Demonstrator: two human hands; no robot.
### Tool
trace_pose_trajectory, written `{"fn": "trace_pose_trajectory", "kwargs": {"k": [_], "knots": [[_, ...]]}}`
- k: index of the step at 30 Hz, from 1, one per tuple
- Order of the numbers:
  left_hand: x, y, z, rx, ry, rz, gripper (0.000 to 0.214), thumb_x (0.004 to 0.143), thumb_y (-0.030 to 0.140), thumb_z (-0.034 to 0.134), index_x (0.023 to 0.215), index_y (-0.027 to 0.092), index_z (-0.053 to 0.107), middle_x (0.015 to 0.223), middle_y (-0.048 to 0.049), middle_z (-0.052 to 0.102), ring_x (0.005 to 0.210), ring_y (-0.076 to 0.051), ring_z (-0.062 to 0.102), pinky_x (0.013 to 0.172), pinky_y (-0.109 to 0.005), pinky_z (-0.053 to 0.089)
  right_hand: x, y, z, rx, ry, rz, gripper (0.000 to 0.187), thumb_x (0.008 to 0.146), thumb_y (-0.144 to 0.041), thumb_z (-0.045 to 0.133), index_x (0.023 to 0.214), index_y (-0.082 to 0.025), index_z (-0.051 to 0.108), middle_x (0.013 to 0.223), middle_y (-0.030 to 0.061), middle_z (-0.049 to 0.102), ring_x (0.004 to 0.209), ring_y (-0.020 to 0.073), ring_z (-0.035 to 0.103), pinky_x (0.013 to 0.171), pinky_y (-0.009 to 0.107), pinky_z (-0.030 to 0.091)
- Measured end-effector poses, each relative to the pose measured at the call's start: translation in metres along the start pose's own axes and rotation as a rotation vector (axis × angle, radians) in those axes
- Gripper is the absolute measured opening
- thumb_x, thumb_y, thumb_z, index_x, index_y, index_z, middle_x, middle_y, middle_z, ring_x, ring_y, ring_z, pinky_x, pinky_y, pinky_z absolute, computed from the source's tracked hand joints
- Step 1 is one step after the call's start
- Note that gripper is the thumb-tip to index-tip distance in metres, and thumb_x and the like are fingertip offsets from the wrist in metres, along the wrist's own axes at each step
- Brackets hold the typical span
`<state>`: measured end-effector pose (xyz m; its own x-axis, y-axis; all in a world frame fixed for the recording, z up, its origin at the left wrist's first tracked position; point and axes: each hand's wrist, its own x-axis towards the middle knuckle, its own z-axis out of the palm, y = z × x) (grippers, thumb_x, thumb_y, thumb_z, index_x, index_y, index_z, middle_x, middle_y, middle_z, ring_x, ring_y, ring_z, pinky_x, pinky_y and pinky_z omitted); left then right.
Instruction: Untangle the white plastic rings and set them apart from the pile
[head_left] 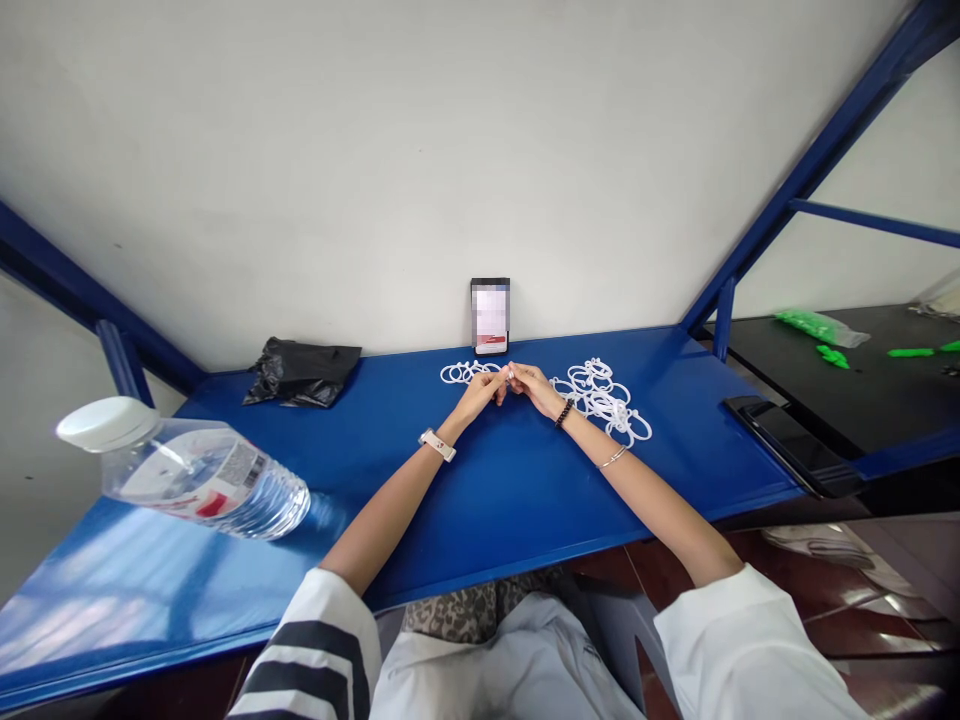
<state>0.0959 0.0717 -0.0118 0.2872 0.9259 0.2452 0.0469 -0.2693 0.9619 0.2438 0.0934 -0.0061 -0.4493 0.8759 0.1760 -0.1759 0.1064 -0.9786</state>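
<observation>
My left hand and my right hand meet at the middle of the blue bench, fingertips pinched together on a small white ring piece. A short row of white rings lies just left of my hands. A bigger pile of white rings lies to the right of my right wrist. The left wrist wears a white watch, the right wrist a dark bead bracelet and a thin bangle.
A clear water bottle stands at the near left. A black plastic bag lies at the back left. A small card leans on the wall behind my hands. A dark phone rests at the right edge. Green parts lie on a black table to the right.
</observation>
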Motion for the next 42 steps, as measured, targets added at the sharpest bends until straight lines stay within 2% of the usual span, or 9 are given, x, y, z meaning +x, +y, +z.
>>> {"fn": "trace_pose_trajectory", "kwargs": {"k": [14, 20, 25, 31, 36, 42], "knots": [[0.002, -0.007, 0.002, 0.083, 0.037, 0.013, 0.058, 0.084, 0.067, 0.041, 0.055, 0.017, 0.046, 0.054, -0.0011, 0.054, 0.049, -0.010, 0.049, 0.055, -0.025, 0.040, 0.003, 0.005, -0.008, -0.378, 0.059, -0.167, 0.055, 0.082, -0.069, 0.049, 0.057, -0.020, 0.047, 0.055, -0.0031, 0.041, 0.052, 0.0109, 0.036, 0.053, 0.027, 0.029], [0.002, -0.012, 0.004, 0.121, 0.072, 0.027, 0.053, 0.089, 0.063, 0.038, 0.067, 0.016, 0.053, 0.060, -0.0015, 0.058, 0.050, -0.010, 0.053, 0.055, -0.025, 0.042, -0.002, 0.002, -0.003, -0.566, 0.191, -0.235, 0.053, 0.085, -0.065, 0.046, 0.057, -0.020, 0.046, 0.054, -0.0029, 0.043, 0.053, 0.0123, 0.039, 0.055, 0.027, 0.032], [0.003, -0.013, 0.006, 0.062, 0.104, 0.022, 0.046, 0.090, 0.060, 0.038, 0.080, 0.017, 0.051, 0.059, 0.0011, 0.055, 0.049, -0.009, 0.053, 0.052, -0.023, 0.041, -0.004, -0.001, 0.003, -0.524, 0.255, -0.234, 0.050, 0.087, -0.063, 0.045, 0.061, -0.020, 0.051, 0.061, -0.0001, 0.055, 0.059, 0.0143, 0.048, 0.060, 0.027, 0.037], [0.002, -0.013, 0.005, 0.004, 0.258, 0.013, 0.039, 0.085, 0.056, 0.052, 0.099, 0.020, 0.045, 0.069, 0.0022, 0.055, 0.060, -0.010, 0.055, 0.050, -0.020, 0.039, -0.003, 0.000, 0.002, -0.503, 0.357, -0.218, 0.051, 0.088, -0.063, 0.043, 0.063, -0.020, 0.053, 0.056, -0.0016, 0.048, 0.053, 0.0134, 0.042, 0.055, 0.027, 0.035], [0.000, -0.010, 0.007, 0.135, 0.311, 0.091, 0.032, 0.084, 0.050, 0.057, 0.086, 0.019, 0.046, 0.075, 0.0012, 0.057, 0.067, -0.011, 0.056, 0.062, -0.023, 0.042, -0.004, -0.001, 0.004, -0.589, 0.384, -0.284, 0.045, 0.091, -0.057, 0.041, 0.065, -0.021, 0.049, 0.058, -0.0022, 0.046, 0.056, 0.0137, 0.043, 0.056, 0.027, 0.034], [-0.002, -0.007, 0.008, 0.240, 0.316, 0.115, 0.037, 0.090, 0.052, 0.047, 0.074, 0.019, 0.046, 0.065, 0.0014, 0.053, 0.061, -0.012, 0.052, 0.063, -0.026, 0.041, -0.006, -0.002, 0.008, -0.764, 0.319, -0.390, 0.043, 0.096, -0.050, 0.035, 0.067, -0.021, 0.049, 0.067, 0.0008, 0.049, 0.063, 0.0155, 0.046, 0.062, 0.029, 0.035]]}}
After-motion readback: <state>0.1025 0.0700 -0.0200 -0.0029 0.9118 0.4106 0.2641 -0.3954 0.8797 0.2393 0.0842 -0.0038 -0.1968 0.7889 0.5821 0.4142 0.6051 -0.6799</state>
